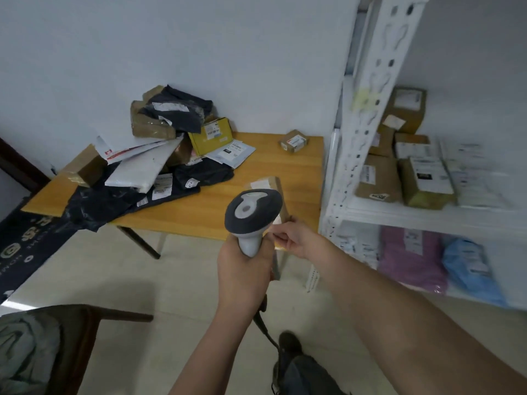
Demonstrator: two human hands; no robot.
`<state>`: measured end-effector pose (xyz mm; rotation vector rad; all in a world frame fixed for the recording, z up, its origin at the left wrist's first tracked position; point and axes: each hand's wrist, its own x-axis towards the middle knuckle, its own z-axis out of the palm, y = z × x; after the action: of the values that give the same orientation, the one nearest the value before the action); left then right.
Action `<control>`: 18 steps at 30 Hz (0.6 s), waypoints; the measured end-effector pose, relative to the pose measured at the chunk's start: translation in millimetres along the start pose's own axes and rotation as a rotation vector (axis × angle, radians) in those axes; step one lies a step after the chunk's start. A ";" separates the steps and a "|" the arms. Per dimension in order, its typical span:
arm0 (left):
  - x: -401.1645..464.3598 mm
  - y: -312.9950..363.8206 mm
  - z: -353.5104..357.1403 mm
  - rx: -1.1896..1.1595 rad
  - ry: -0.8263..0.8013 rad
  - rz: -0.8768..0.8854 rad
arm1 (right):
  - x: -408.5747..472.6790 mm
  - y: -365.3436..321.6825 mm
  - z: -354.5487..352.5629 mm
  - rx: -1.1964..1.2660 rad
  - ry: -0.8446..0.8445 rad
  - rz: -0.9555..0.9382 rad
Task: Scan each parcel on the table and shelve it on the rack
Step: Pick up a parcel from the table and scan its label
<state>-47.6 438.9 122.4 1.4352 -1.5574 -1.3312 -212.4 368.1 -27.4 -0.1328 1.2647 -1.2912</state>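
Observation:
My left hand (pixel 245 272) grips the grey handle of a barcode scanner (pixel 252 212), whose dark head points away from me. Just behind the scanner, my right hand (pixel 296 238) holds a small brown cardboard parcel (pixel 273 185) with a white label, above the near right part of the wooden table (pixel 256 172). A heap of parcels (pixel 159 155), dark bags, white mailers and brown boxes, covers the table's left half. One small brown box (pixel 293 141) sits alone at the far right corner. The white metal rack (pixel 370 109) stands to the right.
The rack's upper shelf carries several brown boxes (pixel 376 178) and white packets; the lower shelf has a pink bag (pixel 410 258) and a blue bag (pixel 470 269). A dark chair (pixel 79 332) with cloth stands at the lower left. The scanner's cable hangs toward my shoe (pixel 288 346).

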 end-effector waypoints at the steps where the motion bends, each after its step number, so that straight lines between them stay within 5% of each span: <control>1: -8.2 1.1 7.3 -0.017 -0.027 0.013 | -15.3 0.7 -16.4 0.003 0.010 -0.010; 18: -92.6 51.4 171.9 -0.135 -0.370 0.169 | -178.4 -60.8 -273.5 0.467 0.446 -0.368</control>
<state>-203.6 566.3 137.1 0.9898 -1.7364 -1.6284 -412.3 629.8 17.1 0.2839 1.3052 -1.9816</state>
